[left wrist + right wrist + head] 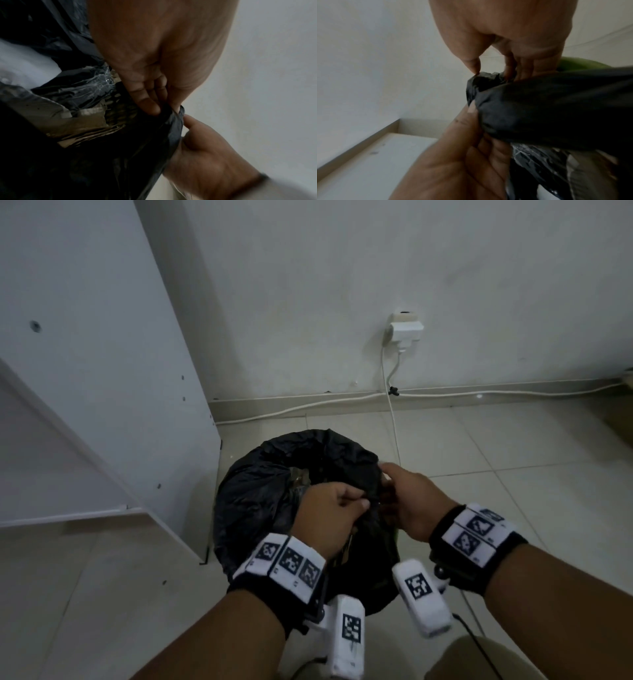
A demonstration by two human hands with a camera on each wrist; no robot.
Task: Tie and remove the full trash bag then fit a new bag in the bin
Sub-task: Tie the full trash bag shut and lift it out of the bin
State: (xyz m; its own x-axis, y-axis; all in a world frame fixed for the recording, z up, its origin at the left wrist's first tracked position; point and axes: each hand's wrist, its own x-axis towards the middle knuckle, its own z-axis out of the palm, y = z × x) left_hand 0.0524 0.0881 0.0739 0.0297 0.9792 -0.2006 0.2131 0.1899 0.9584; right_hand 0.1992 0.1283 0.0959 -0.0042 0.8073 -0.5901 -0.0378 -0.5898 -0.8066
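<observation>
The full black plastic trash bag sits in its bin on the tiled floor, beside a white cabinet panel and near the wall. I see only a sliver of green behind the plastic in the right wrist view, which I take to be the green bin; the bag covers the rest. Crumpled paper and clear film show through the open mouth in the left wrist view.

My left hand has thumb and fingers clamped on a gathered fold of the bag's rim. My right hand pinches the same gathered plastic from the other side, thumb against fingertips. The two hands nearly touch over the bin.

Assessment: the tying step is in hand; the mouth is bunched but no knot is visible. The next move calls for drawing in the far rim, then crossing and cinching the two gathered ends.
</observation>
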